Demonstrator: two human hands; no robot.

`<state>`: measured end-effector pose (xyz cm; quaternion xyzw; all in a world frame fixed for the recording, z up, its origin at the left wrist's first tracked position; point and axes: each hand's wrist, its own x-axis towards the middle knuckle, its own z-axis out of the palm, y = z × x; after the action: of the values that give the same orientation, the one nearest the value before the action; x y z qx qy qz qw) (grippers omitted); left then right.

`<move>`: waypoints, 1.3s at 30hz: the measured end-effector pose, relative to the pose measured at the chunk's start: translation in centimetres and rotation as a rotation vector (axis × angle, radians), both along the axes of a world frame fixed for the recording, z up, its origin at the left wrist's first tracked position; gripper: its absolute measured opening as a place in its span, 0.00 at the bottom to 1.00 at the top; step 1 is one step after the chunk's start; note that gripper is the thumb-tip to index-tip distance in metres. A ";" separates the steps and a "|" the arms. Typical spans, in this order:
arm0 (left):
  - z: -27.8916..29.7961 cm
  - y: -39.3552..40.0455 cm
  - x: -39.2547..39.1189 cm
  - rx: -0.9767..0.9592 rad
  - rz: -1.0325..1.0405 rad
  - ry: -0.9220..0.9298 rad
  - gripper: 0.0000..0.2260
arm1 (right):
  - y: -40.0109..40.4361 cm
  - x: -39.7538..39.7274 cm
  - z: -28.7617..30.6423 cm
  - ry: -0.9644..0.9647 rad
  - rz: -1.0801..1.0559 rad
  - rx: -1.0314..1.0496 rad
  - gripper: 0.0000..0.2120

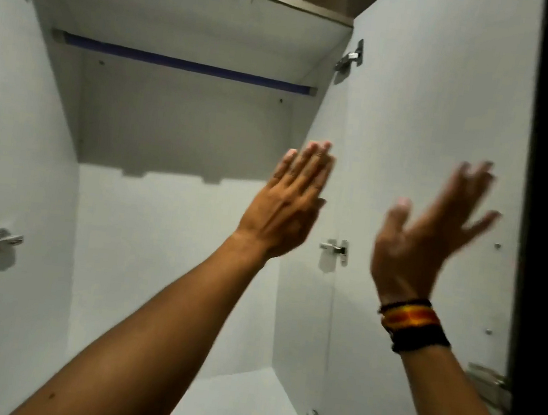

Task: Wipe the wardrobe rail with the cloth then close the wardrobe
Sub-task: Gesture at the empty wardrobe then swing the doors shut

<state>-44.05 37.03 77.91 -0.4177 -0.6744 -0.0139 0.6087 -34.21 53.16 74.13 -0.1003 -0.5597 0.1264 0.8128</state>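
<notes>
A: Where is the thing to be wiped?

B: The long blue-wrapped metal wardrobe rail [186, 64] runs across the top of the open pale grey wardrobe [174, 222], towards eleven o'clock from both hands and well apart from them. No cloth shows anywhere.

A: So what could go wrong?

B: With nothing in either grip, I judge the wipe may be skipped, or done bare-handed, leaving smears on the rail. Both hands are also by the wide-open pale grey right-hand door [431, 123]; a shove there could swing it shut early, and fingers near the silver hinge [334, 249] could get nipped.

A: How are the hands posed?

B: The left hand [286, 205] is raised, back towards the camera, fingers straight and together, pointing to twelve o'clock, grip open and empty. The right hand [424, 239], at three o'clock from it, shows its palm with fingers spread, blurred, grip open too. A woven red, yellow and black wristband [413, 324] sits on that wrist.
</notes>
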 end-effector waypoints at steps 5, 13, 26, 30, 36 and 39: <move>0.6 13.5 7.9 -0.282 -0.272 0.243 0.28 | 10.3 7.1 -4.6 0.023 -0.045 -0.342 0.32; 0.4 23.3 15.0 -0.707 0.124 0.261 0.19 | 15.1 8.0 -8.1 -0.209 0.617 -0.550 0.13; 1.1 10.9 16.3 -0.920 0.504 -0.034 0.08 | 1.4 5.7 -9.5 -0.313 1.175 -0.483 0.17; 2.1 4.3 11.9 -0.900 0.680 -0.199 0.06 | -6.0 0.3 -9.4 -0.411 1.305 -0.414 0.16; 1.6 -1.9 3.4 -0.852 0.796 -0.237 0.07 | -13.0 -9.3 -10.1 -0.651 1.348 -0.482 0.12; 1.8 -3.5 -0.9 -0.838 0.832 -0.243 0.10 | -14.8 -12.7 -10.1 -0.750 1.269 -0.555 0.19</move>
<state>-44.99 33.54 79.71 -0.3186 -0.7941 0.4445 0.2652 -46.91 38.33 64.05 0.0030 -0.6951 0.6590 0.2874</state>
